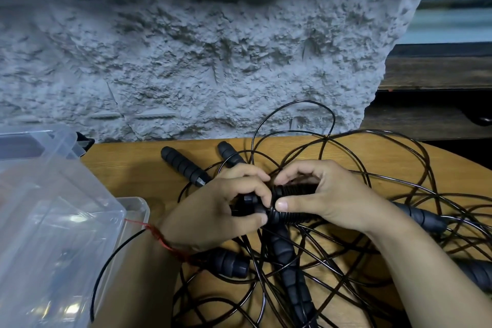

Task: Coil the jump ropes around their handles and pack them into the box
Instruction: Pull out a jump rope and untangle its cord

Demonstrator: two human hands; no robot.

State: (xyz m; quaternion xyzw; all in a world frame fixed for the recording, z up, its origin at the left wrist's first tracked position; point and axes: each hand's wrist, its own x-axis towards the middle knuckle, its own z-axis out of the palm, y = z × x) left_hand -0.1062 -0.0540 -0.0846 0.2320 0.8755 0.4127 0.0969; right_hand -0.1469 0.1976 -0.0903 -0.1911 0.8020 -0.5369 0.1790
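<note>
Clear box (pixel 61 224) sits near left on the table (pixel 127 168). Left hand (pixel 221 208) pinches the paired handles (pixel 292 216) by their caps. They lie left-right, caps pointing left, cord wound round them. Right hand (pixel 330 200) curls around their middle, above the tangled ropes (pixel 332 261).

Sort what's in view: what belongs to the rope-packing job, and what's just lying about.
Job in hand:
- wound handles, gripped by left hand and right hand
- tangled ropes
- loose handles
- clear box

Lying about:
- red wrist thread
- wooden shelf
- rough wall
</note>
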